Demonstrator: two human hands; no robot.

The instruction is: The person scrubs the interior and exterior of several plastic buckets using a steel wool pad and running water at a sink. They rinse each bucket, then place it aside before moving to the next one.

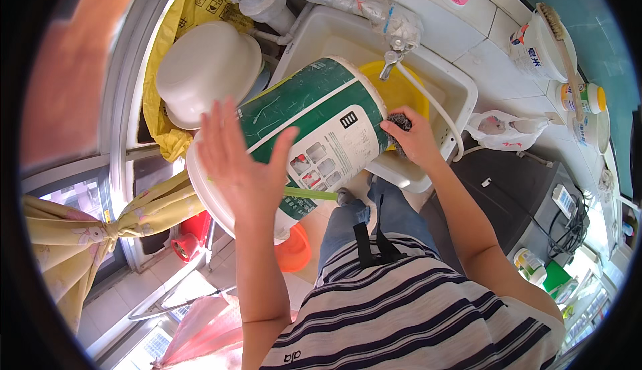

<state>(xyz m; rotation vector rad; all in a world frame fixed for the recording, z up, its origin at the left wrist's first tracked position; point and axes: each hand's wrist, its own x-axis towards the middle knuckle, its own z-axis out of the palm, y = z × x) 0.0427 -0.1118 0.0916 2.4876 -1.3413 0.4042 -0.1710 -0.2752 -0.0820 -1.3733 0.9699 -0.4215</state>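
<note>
A large green-and-white plastic bucket lies tilted on its side across the near-left part of the white sink. My right hand grips a grey steel-wool scrubber against the bucket's base end. My left hand, slightly blurred, is spread with its fingers apart in front of the bucket's wide rim end. Whether the palm touches the bucket cannot be told. A light-green strip, perhaps the bucket's handle, runs beside the left wrist. Partly hidden behind the bucket, a yellow basin sits in the sink.
A metal tap with a white hose hangs over the sink. White basins are stacked at left beside a tied curtain. A white tub with a brush stands on the tiled ledge. An orange basin is below.
</note>
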